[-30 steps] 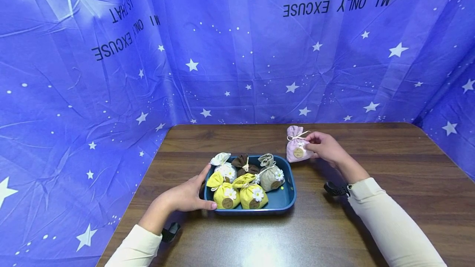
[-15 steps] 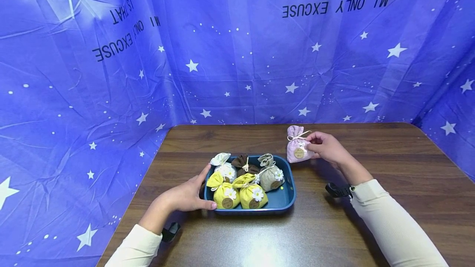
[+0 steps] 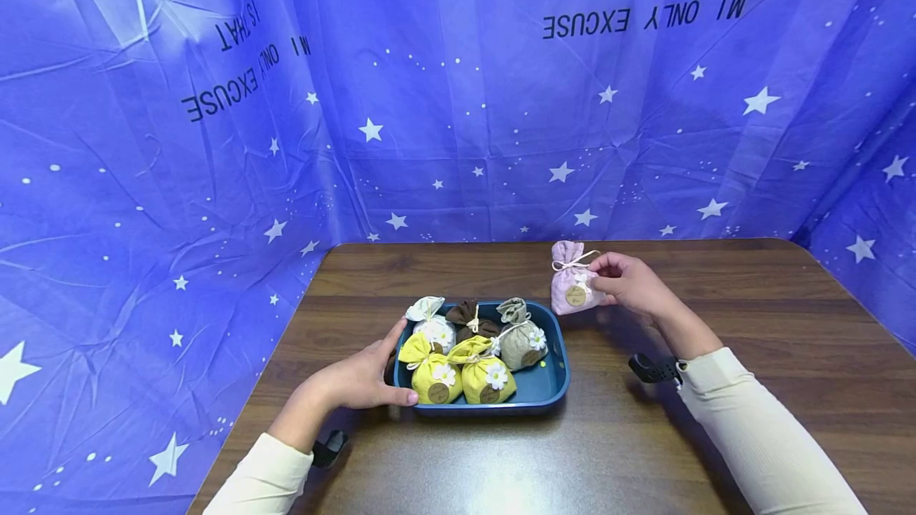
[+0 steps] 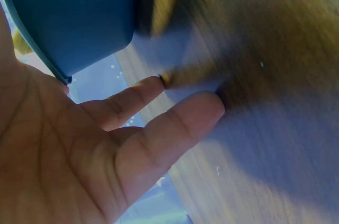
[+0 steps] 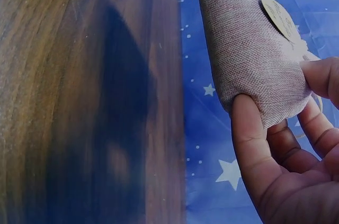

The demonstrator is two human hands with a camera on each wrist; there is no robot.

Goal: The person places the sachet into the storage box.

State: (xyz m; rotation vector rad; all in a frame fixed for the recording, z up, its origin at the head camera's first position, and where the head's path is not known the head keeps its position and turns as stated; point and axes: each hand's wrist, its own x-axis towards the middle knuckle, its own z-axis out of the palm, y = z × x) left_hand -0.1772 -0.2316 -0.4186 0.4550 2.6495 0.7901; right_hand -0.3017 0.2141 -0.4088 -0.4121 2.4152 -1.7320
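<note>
In the head view my right hand (image 3: 630,286) pinches a pink drawstring pouch (image 3: 565,300) with a white flower and round tag, at the table's back. The right wrist view shows thumb and fingers on both sides of that pouch (image 5: 254,54). My left hand (image 3: 361,376) rests against the left end of a blue tray (image 3: 547,394), thumb at its front rim. Other fingers stretch out loosely under the tray wall (image 4: 79,17) in the left wrist view. Inside lie two yellow pouches (image 3: 438,372), a white pouch (image 3: 429,324), a brown pouch (image 3: 465,315) and a grey-beige pouch (image 3: 517,350).
The tray stands on a brown wooden table (image 3: 744,324). A blue star-printed cloth (image 3: 458,141) hangs behind the table and along its sides. Black bands (image 3: 653,368) sit at both wrists. A small yellow-green speck shows on the tray floor at right.
The head view has shifted very slightly. Both hands, the tray and the pink pouch keep nearly the same places.
</note>
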